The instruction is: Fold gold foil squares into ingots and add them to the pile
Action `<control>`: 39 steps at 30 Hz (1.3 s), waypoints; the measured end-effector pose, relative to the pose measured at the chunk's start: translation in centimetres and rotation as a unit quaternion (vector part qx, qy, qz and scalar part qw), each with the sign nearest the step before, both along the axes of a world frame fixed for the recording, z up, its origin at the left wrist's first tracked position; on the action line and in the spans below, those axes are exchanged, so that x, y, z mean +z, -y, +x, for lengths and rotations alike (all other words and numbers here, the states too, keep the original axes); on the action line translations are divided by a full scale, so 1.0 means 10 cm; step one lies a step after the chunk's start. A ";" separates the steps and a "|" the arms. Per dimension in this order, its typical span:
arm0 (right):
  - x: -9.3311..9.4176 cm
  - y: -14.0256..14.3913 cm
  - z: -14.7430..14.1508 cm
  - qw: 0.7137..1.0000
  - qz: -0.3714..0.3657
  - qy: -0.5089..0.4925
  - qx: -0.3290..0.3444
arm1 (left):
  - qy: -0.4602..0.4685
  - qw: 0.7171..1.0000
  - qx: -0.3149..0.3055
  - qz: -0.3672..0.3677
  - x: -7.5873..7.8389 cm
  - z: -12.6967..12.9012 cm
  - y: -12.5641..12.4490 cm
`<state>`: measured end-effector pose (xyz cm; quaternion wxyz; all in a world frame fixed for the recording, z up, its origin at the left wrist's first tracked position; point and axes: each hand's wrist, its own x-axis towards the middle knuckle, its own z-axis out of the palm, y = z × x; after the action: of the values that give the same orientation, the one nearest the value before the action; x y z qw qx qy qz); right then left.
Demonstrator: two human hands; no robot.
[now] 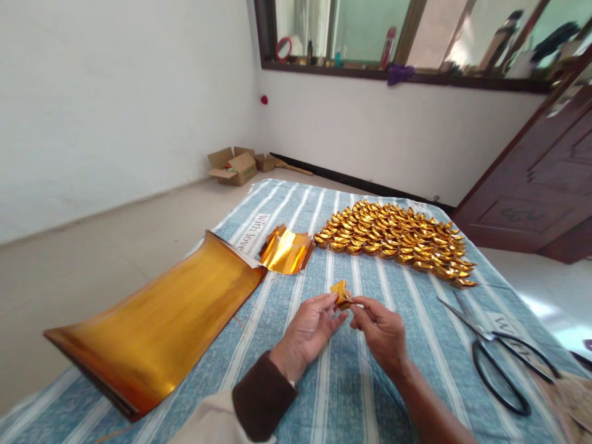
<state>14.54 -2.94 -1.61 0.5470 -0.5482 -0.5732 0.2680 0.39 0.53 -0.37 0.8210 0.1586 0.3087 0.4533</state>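
Between my two hands, above the striped cloth, is a small piece of folded gold foil paper [341,294]. My left hand [311,327] pinches its left side between thumb and fingers. On the other side, the fingertips of my right hand [380,333] are closed on its right edge. Farther off lies a dense cluster of folded gold paper ingots [393,237]. A short stack of cut gold foil sheets [287,251] curls up beside that cluster. To the left a long stack of gold foil sheets [161,320] reaches over the table's left edge.
Black-handled scissors [485,336] lie partly open at the right on the blue-and-white striped cloth [296,345]. Cardboard boxes [235,168] stand on the floor beyond the table. A dark red wooden door [531,166] is at the right, and a windowsill [342,74] with several bottles runs along the back.
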 end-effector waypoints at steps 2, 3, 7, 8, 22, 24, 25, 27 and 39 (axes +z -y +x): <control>-0.02 -0.01 0.00 1.000 -0.012 -0.019 -0.006 | -0.008 1.000 0.009 0.008 0.01 0.00 0.00; -0.03 -0.02 -0.01 0.999 -0.017 -0.031 -0.007 | -0.014 1.000 0.011 0.014 0.01 -0.01 0.01; -0.04 -0.06 -0.01 0.992 -0.050 -0.114 -0.008 | -0.051 0.998 0.023 0.039 0.05 -0.01 0.03; -0.04 -0.07 -0.01 0.988 -0.062 -0.141 -0.005 | -0.060 0.997 0.027 0.045 0.05 0.00 0.03; 0.03 -0.23 -0.09 0.949 -0.105 -0.295 0.038 | -0.117 0.989 0.002 0.091 0.11 0.01 -0.02; 0.03 -0.26 -0.09 0.949 -0.100 -0.297 0.036 | -0.117 0.990 0.000 0.081 0.10 0.00 -0.05; 0.04 -0.27 -0.09 0.949 -0.099 -0.298 0.034 | -0.115 0.990 -0.003 0.079 0.09 0.00 -0.06; 0.05 -0.27 -0.09 0.948 -0.100 -0.299 0.032 | -0.114 0.991 -0.005 0.076 0.08 0.00 -0.07; 0.03 -0.28 -0.07 0.947 -0.110 -0.299 0.041 | -0.152 0.983 -0.017 0.099 0.08 0.00 -0.05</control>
<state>13.87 -0.17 -1.30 0.6180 -0.4755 -0.3728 0.5030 0.40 1.01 0.46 0.7526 0.3112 0.3805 0.4381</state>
